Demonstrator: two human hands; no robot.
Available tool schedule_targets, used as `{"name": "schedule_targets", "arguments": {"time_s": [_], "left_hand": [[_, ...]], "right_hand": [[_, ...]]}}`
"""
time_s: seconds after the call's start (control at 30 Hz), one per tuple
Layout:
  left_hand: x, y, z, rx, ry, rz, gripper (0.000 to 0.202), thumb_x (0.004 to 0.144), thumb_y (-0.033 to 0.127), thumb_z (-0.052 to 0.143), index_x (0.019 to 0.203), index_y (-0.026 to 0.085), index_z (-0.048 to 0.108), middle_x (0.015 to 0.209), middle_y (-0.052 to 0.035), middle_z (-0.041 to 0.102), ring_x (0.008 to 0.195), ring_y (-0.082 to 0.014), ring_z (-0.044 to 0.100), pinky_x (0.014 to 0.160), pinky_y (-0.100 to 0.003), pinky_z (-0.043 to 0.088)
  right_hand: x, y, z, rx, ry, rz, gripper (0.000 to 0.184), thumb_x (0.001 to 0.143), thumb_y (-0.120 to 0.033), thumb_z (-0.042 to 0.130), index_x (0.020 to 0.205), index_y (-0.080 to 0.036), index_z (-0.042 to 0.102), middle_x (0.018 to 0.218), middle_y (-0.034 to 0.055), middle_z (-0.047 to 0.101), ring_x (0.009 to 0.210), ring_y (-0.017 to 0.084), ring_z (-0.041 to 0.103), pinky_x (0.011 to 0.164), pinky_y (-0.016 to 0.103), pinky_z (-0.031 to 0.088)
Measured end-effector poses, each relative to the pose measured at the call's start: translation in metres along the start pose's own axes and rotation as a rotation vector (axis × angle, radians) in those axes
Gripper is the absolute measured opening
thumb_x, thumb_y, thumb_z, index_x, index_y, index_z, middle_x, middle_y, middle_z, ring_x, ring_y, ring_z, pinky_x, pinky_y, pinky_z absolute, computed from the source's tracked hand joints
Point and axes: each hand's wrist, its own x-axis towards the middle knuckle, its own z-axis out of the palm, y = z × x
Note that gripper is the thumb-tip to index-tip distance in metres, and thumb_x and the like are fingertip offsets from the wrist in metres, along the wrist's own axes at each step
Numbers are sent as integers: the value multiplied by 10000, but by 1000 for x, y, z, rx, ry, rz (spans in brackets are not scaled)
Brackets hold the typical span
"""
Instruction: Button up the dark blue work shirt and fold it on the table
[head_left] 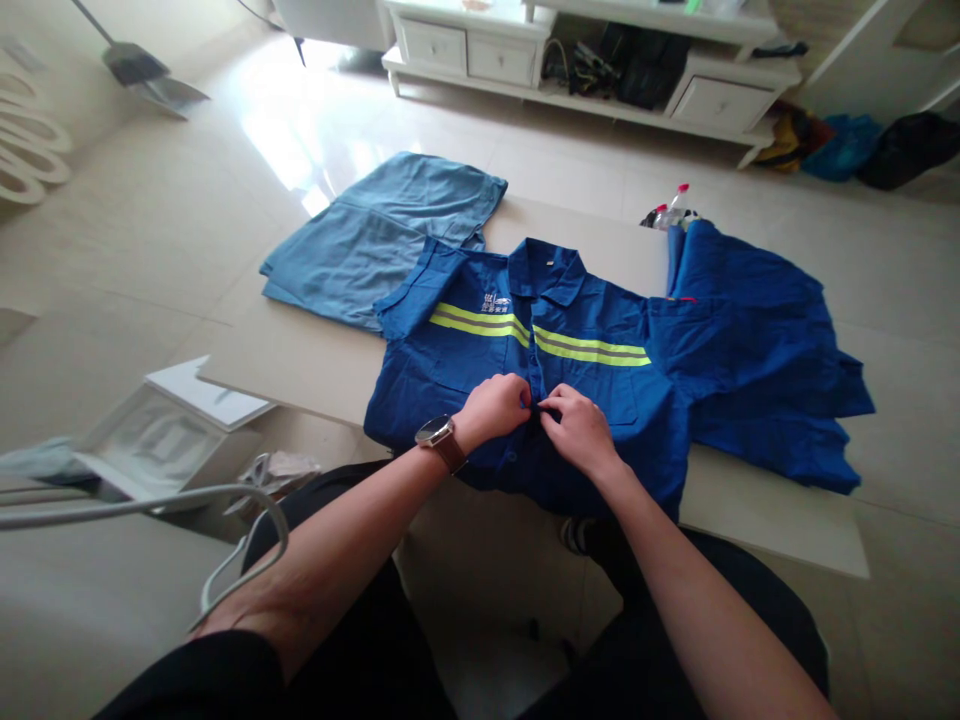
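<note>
along the near edge of the pale flat tabletop, around mid-length: royal-blue short-sleeved cloth work shirt, front up, collar toward the far edge, hem running past the near edge.

key relation: the shirt's front placket runs crosswise, far edge to near edge, between the hands. left hand sits just on its left, right hand just on its right; neither clearly nearer. fingers of both are pinched narrow on the placket cloth, tips almost meeting. can't tell if a button is between them.

look: yellow-and-grey band across the chest, split at the placket, white lettering on the left breast, soft wrinkles, lower front rumpled.

neighbours: light-blue folded garment at the far left edge, dark-blue cloth pile toward the right end, touching the shirt's sleeve.
</note>
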Motion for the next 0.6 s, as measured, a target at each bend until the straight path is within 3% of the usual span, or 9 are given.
{"name": "schedule_targets", "arguments": {"time_s": [0.27,0.6], "left_hand": [[-1,2,2,45,23,-23,206,842,216,644,1016,226,753,1063,-79,761,998,-237,702,851,-307,539],[-3,-1,1,45,42,8,228,822,213,639,1015,237,758,1012,-65,769,960,-245,713,818,-313,537]], "right_hand": [[-1,0,1,0,11,-22,192,964,-218,585,967,-230,777,1037,21,715,931,185,673,764,298,439],[0,0,3,24,13,-45,189,969,-210,586,967,-229,774,1020,29,705,918,185,664,764,288,439]]}}
